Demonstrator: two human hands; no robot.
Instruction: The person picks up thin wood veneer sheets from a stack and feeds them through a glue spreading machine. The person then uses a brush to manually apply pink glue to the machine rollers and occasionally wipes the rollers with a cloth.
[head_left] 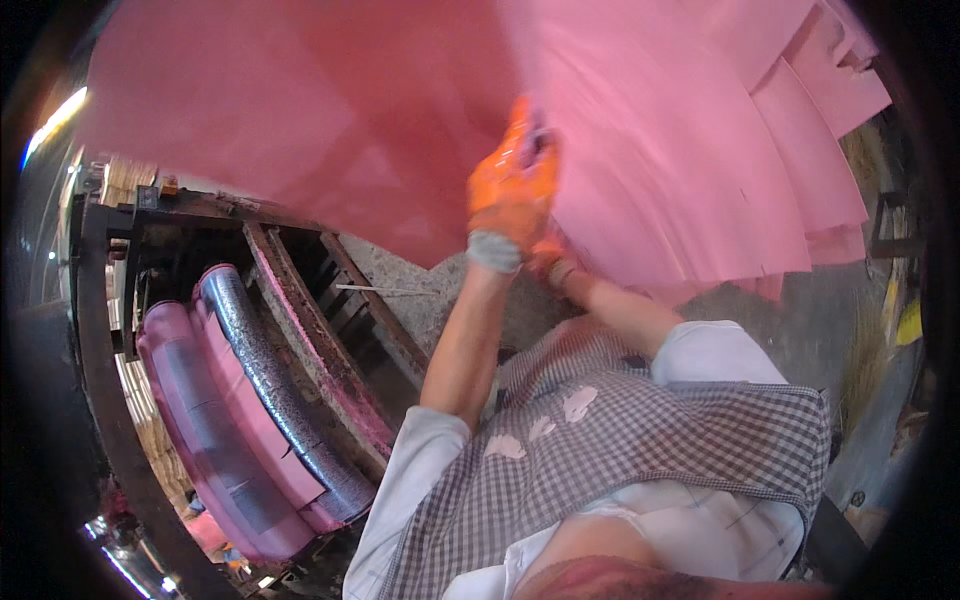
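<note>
Large thin pink sheets fill the far side. A darker pink sheet (300,110) hangs on the left, its lower corner pointing toward me. On the right lies a stack of lighter pink sheets (690,150) with uneven, overlapping edges. My left hand (512,190), in an orange glove with a grey cuff, is closed on the darker sheet's edge where the two meet. Close behind that wrist, my right hand (546,257), also orange-gloved, is at the near edge of the stack. Its fingers are hidden, so its grip does not show.
At left, a dark metal frame (105,400) holds a shiny metal roller (265,370) and a pink-covered roller (215,430). Pink-stained rails (320,340) run beside them. A checked apron (640,440) covers my front. Grey floor (815,325) shows at right.
</note>
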